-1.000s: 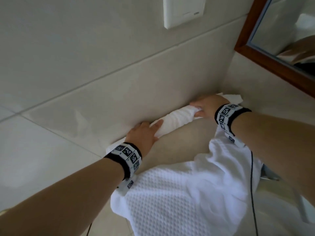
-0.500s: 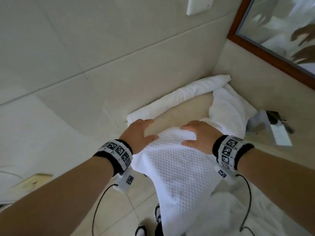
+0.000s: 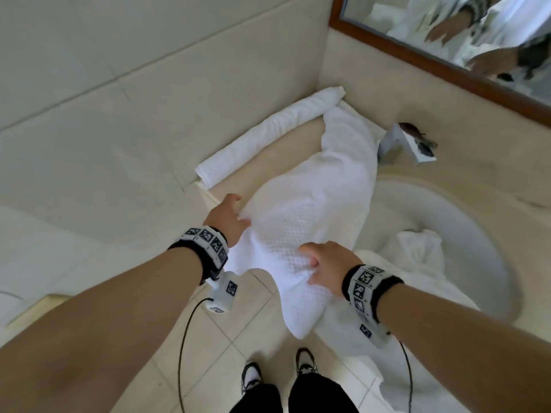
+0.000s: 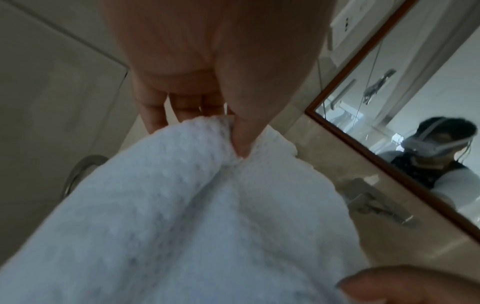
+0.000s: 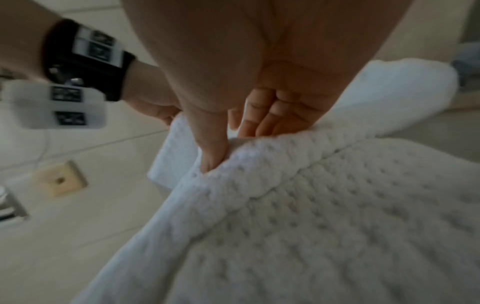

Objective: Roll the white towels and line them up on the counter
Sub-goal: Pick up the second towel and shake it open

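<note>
Wood-framed mirror (image 3: 447, 61), faucet (image 3: 408, 144), sink (image 3: 465, 222)

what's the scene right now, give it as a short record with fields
rolled towel: lies on the counter along the wall
waffle towel: unrolled, draped over the counter edge
left hand: pinches the waffle towel's edge, thumb against fingers
right hand: grips the same towel nearer the person
sink: holds more white cloth
mirror: wood-framed, on the right wall

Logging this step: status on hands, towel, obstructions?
Left hand and right hand both pinch the unrolled waffle towel. Rolled towel lies along the wall. More loose towels crowd the sink side.
</note>
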Demonstrator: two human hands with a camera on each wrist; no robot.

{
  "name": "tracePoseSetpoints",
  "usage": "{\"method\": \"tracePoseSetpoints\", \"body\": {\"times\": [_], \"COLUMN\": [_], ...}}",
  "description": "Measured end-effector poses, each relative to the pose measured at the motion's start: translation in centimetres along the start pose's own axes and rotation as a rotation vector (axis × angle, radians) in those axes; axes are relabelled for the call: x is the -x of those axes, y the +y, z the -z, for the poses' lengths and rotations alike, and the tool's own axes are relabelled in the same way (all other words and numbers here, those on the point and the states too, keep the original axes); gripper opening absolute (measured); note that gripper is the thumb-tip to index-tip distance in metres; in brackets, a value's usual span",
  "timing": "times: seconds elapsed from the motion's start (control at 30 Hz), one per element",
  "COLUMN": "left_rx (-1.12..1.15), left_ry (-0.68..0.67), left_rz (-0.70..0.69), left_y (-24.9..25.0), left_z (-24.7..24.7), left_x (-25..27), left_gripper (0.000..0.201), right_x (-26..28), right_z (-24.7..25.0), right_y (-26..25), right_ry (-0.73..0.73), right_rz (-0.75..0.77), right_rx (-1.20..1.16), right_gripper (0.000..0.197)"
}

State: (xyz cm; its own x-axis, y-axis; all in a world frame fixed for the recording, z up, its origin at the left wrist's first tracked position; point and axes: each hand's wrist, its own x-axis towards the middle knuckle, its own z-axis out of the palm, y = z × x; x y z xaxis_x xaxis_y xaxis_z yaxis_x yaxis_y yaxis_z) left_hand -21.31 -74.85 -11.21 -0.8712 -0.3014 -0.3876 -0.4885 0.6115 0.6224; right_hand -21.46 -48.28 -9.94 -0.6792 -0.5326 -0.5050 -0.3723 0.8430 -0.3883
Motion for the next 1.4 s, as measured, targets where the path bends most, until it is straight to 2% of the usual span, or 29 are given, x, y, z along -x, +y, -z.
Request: {"method": "tracePoseSetpoints", "body": {"times": [0.17, 0.3, 0.4, 0.57, 0.8, 0.97, 1.07, 1.2, 1.4], "left_rx": [0.097, 0.242, 0.329, 0.434, 0.539, 0.538, 0.525, 0.525, 0.667], "left_ry": [0.048, 0.129, 0.198, 0.276, 0.293, 0.272, 0.246, 0.217, 0.168], "left_rz": [-0.09, -0.138, -0.163, -0.119, -0.065, -0.059, -0.042, 0.051, 0.19], "left_y": [3.2, 7.6, 11.6, 18.0, 23.2, 24.8, 24.3, 23.5, 26.0], "left_z": [1.6, 2.0, 0.2, -6.0, -15.6, -21.4, -25.2, -31.0, -37.3], "left_x": [3.2, 6.9, 10.8, 19.3, 29.5, 34.5, 36.5, 39.9, 43.6], "left_gripper": [0.062, 0.053, 0.037, 0.014, 0.012, 0.012, 0.012, 0.013, 0.017], "right_x": [1.3, 4.9, 9.3, 17.0, 27.3, 32.9, 35.5, 38.1, 37.6], "right_z": [1.1, 5.9, 9.9, 14.1, 15.6, 13.9, 11.9, 9.0, 9.2], "right_y": [0.9, 3.1, 6.5, 14.1, 22.0, 25.6, 28.2, 31.6, 38.8], "right_ry": [0.044, 0.125, 0.176, 0.28, 0.298, 0.262, 0.205, 0.079, -0.012], "right_rz": [0.006, 0.1, 0.159, 0.201, 0.267, 0.263, 0.249, 0.252, 0.321], "right_rx": [-0.129, -0.172, -0.182, -0.167, 0.001, 0.123, 0.257, 0.412, 0.554], "right_gripper": [0.054, 0.046, 0.042, 0.033, 0.029, 0.023, 0.026, 0.028, 0.031]}}
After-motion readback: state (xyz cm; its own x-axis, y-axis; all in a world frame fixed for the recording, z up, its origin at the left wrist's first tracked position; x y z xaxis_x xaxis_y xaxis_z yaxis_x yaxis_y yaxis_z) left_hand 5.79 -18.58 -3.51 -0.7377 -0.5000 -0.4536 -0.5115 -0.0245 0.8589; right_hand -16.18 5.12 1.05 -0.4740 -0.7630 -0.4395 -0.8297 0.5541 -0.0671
